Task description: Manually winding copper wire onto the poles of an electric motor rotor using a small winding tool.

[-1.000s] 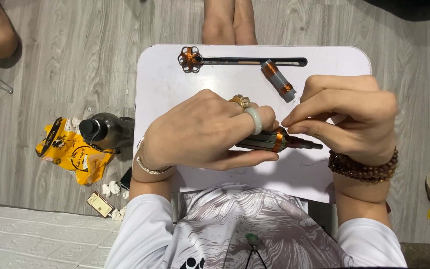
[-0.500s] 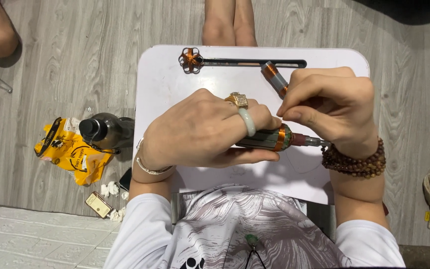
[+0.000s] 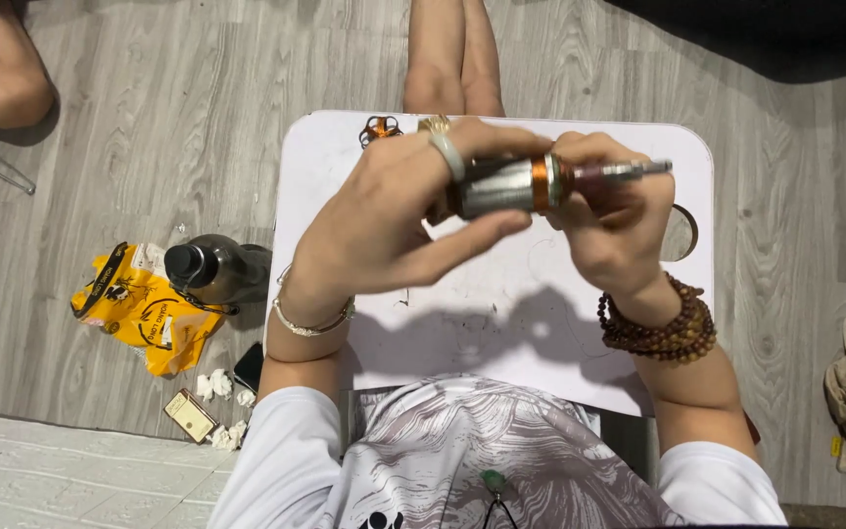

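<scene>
Rotor [image 3: 501, 186] held up over white table [image 3: 501, 323] — long axis left-right, shaft tip pointing right. Left hand [image 3: 384, 230] clamped on steel core, right hand [image 3: 619, 220] pinched on shaft end — both touching it, left holds the bulk.

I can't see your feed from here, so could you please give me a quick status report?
Left hand and right hand both grip the motor armature, lifted above the white table. Nothing in the way.
</scene>
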